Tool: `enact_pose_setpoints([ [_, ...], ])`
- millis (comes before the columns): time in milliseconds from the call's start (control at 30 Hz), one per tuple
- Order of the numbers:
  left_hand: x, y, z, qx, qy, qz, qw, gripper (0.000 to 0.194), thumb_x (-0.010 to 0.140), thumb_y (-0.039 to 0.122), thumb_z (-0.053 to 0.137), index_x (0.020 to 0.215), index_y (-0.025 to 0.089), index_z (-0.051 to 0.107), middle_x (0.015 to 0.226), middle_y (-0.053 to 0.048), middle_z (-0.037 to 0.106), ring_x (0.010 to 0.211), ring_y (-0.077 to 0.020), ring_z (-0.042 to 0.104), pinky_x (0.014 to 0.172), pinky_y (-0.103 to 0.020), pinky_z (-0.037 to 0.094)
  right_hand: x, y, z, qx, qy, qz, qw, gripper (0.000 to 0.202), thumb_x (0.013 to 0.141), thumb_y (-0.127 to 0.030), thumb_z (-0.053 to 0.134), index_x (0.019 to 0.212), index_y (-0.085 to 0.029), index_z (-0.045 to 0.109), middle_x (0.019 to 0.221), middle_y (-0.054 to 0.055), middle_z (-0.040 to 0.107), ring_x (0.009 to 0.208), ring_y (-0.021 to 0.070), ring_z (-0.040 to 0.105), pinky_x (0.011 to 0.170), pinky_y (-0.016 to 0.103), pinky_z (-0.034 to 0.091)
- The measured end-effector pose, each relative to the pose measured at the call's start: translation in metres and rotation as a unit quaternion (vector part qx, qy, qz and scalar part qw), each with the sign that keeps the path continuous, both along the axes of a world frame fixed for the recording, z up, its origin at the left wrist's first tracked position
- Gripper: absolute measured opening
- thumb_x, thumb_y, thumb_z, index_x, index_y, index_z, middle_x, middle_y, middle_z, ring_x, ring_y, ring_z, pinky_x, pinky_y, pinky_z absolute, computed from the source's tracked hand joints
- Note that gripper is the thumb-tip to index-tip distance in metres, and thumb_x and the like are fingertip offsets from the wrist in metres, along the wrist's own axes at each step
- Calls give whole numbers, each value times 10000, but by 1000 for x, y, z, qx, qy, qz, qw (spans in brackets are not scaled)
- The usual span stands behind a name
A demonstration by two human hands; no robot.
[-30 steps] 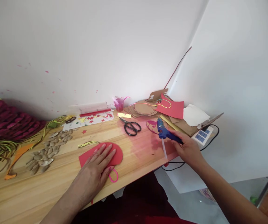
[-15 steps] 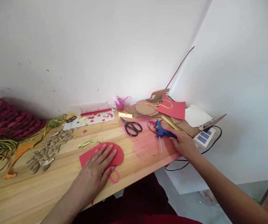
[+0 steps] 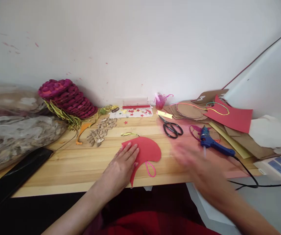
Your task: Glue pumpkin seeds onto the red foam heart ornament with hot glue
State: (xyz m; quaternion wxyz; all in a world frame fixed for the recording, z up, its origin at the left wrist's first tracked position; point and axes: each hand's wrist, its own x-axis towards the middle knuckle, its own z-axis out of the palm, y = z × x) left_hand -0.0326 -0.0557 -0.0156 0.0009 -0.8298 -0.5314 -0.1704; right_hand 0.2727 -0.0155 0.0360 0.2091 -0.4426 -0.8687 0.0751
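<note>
On table — rests spread left hand on red cutout, holds blurred right hand near glue gun — cannot tell whether spread.

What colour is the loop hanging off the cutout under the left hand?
Bright pink loop; it shows best in the current head view.

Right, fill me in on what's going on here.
A person's left hand rests on a red cutout on the wooden table. The right hand is blurred and seems to hold nothing; it is between the cutout and a blue glue gun, which lies on the table. The scissors lie beyond the cutout, with neither hand on them.
</note>
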Motion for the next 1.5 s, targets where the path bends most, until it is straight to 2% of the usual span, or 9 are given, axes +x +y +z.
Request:
enact_pose_setpoints([
  [167,-1,-1,-1,-53,19,-13,998,560,903,153,530,1455,111,441,1519,-152,438,1433,-287,374,1176,-496,353,-113,-2,-9,-174,-42,209,961,792,975,-570,390,1578,-94,195,1641,144,154,1516,281,147,1216,482,238],
  [267,0,0,4,-80,22,-8,996,607,873,161,575,1464,157,438,1530,-126,426,1440,-283,364,1185,-497,330,-134,13,-13,-176,-50,200,962,956,913,-709,370,1565,-33,189,1633,198,125,1521,292,95,1229,478,175],
  [700,2,-4,1,-34,10,41,999,446,1029,311,340,1445,229,478,1529,-18,426,1432,-234,382,1176,-489,331,-110,23,-9,-18,-170,-57,984,978,903,-725,333,1461,75,401,1574,291,280,1508,402,87,1203,587,67],
  [867,3,-3,6,-55,20,38,998,484,983,246,427,1465,211,452,1535,-43,412,1432,-254,382,1174,-507,331,-121,14,-6,-90,-128,120,980,851,964,-662,250,1542,-39,297,1611,191,262,1514,281,171,1210,449,216],
  [933,2,-4,7,-54,21,34,998,487,974,236,439,1460,206,459,1537,-51,409,1433,-258,379,1169,-512,337,-124,18,-11,-108,-131,138,976,885,948,-689,256,1555,-44,256,1624,182,223,1512,282,175,1213,440,217],
  [1133,-15,-22,12,33,-4,78,996,368,991,279,439,1289,185,634,1358,-69,625,1336,-317,507,1164,-606,296,-113,32,-18,-17,-173,-78,982,975,912,-670,395,1466,130,337,1575,325,225,1504,399,111,1213,552,102],
  [1233,-21,-30,16,68,-12,50,996,340,986,240,453,1254,165,648,1327,-82,650,1359,-305,482,1164,-581,316,-116,23,-12,-14,-147,-19,989,880,947,-624,364,1490,68,345,1606,263,199,1518,355,38,1221,537,78],
  [1400,-13,-28,14,45,14,-56,997,342,977,183,464,1286,130,602,1412,-128,573,1347,-260,502,1130,-493,409,-133,18,-7,-166,-108,208,958,832,976,-645,230,1561,-54,234,1637,163,168,1524,259,95,1229,446,163],
  [1500,-10,-28,12,40,22,-53,998,305,986,193,457,1211,109,644,1323,-148,641,1296,-270,554,1130,-503,407,-139,28,-10,-177,-103,190,960,854,961,-680,203,1570,-82,215,1647,140,128,1527,255,56,1235,458,122],
])
